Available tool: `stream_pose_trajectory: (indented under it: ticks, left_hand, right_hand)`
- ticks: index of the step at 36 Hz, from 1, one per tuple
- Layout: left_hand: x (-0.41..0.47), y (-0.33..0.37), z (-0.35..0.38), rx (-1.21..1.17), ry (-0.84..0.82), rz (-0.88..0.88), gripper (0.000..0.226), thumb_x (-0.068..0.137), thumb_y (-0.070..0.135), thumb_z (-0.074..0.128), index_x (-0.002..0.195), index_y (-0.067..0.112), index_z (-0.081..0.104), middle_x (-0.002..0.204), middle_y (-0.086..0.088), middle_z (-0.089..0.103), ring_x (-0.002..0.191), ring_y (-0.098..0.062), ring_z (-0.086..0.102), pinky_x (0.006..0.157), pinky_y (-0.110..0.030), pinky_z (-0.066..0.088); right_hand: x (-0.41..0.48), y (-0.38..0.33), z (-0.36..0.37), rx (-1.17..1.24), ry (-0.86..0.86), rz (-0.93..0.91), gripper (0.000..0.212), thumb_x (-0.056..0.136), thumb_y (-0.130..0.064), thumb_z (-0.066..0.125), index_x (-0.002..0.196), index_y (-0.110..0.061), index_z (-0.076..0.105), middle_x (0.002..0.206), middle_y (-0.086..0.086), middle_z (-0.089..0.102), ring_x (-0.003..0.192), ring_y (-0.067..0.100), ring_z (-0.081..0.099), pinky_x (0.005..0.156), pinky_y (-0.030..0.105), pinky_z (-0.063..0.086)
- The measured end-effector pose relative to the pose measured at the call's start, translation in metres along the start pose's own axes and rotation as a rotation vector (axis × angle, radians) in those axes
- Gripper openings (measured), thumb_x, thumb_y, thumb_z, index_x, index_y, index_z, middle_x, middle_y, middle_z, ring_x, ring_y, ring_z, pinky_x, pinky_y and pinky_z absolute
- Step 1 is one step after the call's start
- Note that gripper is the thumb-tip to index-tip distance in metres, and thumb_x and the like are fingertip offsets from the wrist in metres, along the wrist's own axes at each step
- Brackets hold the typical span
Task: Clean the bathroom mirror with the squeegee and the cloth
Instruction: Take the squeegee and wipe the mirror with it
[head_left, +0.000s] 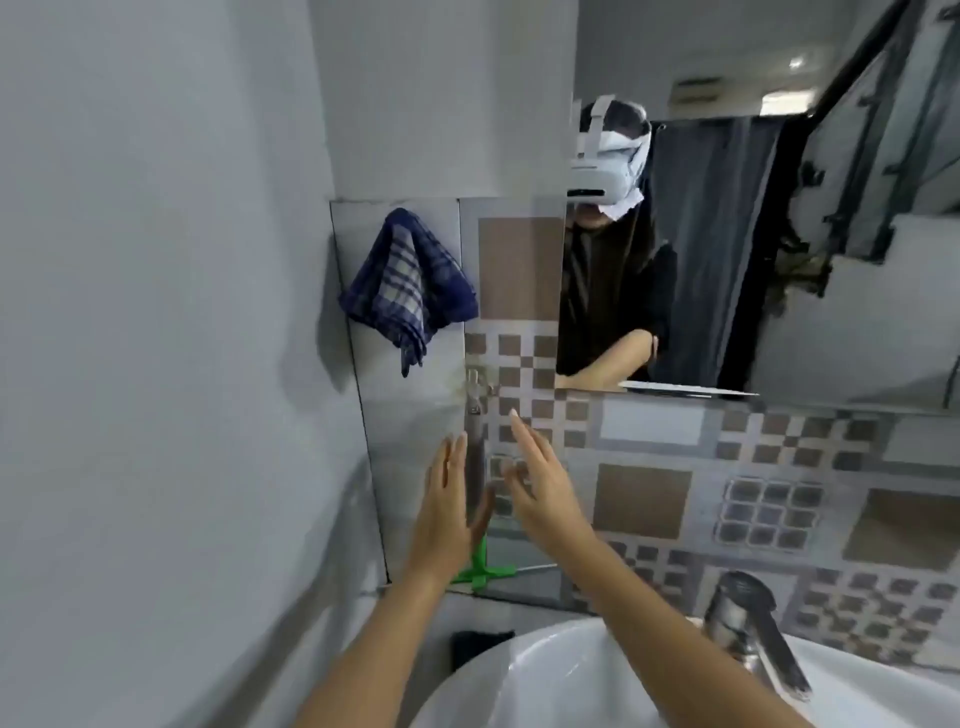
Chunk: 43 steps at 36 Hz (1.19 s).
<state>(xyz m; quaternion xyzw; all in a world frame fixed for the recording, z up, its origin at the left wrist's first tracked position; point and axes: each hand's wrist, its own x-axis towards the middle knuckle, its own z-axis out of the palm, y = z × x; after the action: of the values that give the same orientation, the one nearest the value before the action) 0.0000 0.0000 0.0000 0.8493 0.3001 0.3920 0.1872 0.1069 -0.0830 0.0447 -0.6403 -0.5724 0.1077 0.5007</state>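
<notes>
The squeegee (475, 447) hangs upright on the tiled wall, grey handle above, green head (481, 566) at the bottom. My left hand (445, 514) is just left of the handle with fingers spread, thumb close to it. My right hand (540, 488) is just right of the handle, fingers apart, holding nothing. A blue plaid cloth (408, 283) hangs on the wall up and to the left of the squeegee. The mirror (727, 260) is on the wall to the upper right and reflects a person wearing a headset.
A white sink (524, 680) lies below my arms, with a chrome tap (748, 618) at its right. A small dark object (480, 649) sits at the sink's left edge. A plain grey wall fills the left side.
</notes>
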Motion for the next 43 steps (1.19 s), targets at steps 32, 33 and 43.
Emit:
stream_pose_trajectory:
  ticks: [32,33,43]
  left_hand:
    - [-0.039,-0.003,0.002,-0.206,-0.136,-0.02,0.053,0.099,0.034,0.032,0.144,0.044,0.006,0.123,-0.003,0.045,0.099,0.004,0.047,0.077,-0.004,0.038]
    - [-0.038,0.007,-0.001,-0.21,-0.128,0.006,0.053,0.099,0.033,0.032,0.145,0.041,0.007,0.122,-0.003,0.045,0.101,-0.005,0.049,0.08,-0.008,0.04]
    - [-0.009,0.123,-0.026,-0.079,-0.109,0.333,0.062,0.091,0.014,0.035,0.145,0.033,0.013,0.104,-0.001,0.044,0.082,-0.006,0.044,0.075,-0.024,0.043]
  right_hand:
    - [-0.002,-0.004,0.026,0.334,0.456,0.017,0.077,0.086,0.0,0.058,0.147,-0.024,0.017,0.119,-0.013,0.043,0.105,-0.003,0.052,0.087,0.016,0.049]
    - [-0.004,-0.008,0.016,0.348,0.475,-0.011,0.077,0.086,0.001,0.058,0.148,-0.021,0.016,0.116,-0.016,0.042,0.102,-0.011,0.051,0.082,0.01,0.048]
    - [-0.039,-0.045,-0.119,0.294,0.623,-0.154,0.082,0.082,-0.02,0.068,0.147,-0.021,0.017,0.141,0.008,0.037,0.131,0.016,0.039,0.102,0.03,0.045]
